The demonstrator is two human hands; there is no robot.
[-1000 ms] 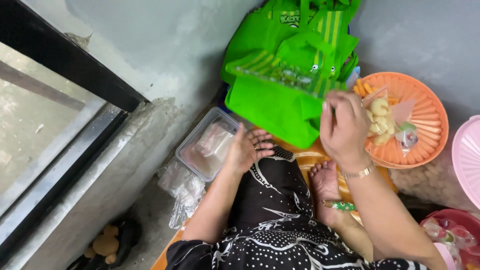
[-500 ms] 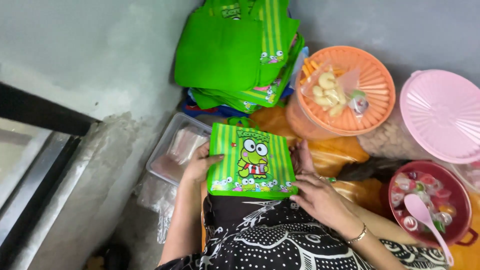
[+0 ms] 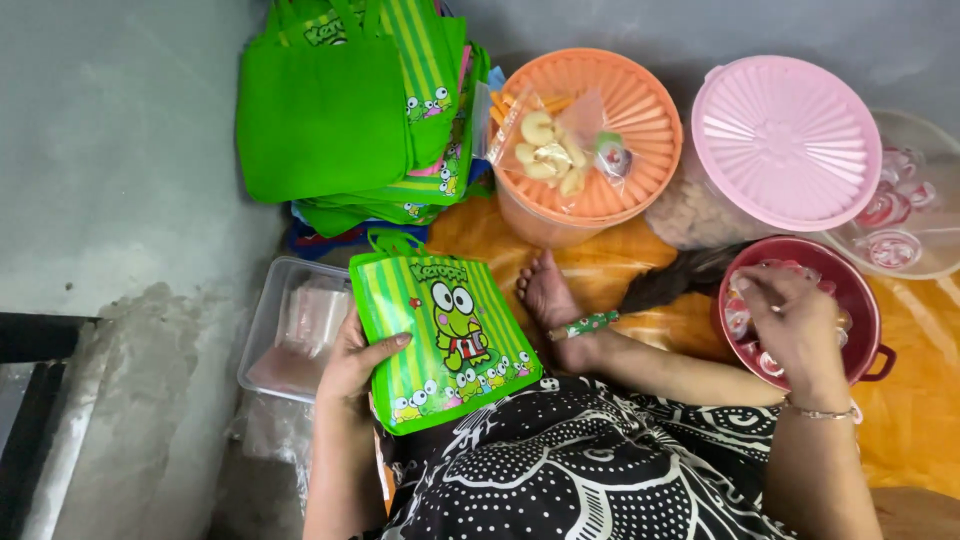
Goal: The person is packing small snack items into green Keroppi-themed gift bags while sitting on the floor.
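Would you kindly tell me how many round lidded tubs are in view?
2. The orange-lidded tub stands beside the stack of green bags; the pink-lidded tub stands to its right, above the red pot. Others may lie outside the frame.

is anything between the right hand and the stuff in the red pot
Nothing visible is. The right hand is already inside the open red pot, fingers down on the small wrapped items. The pink lid sits on another container behind it, not over the pot.
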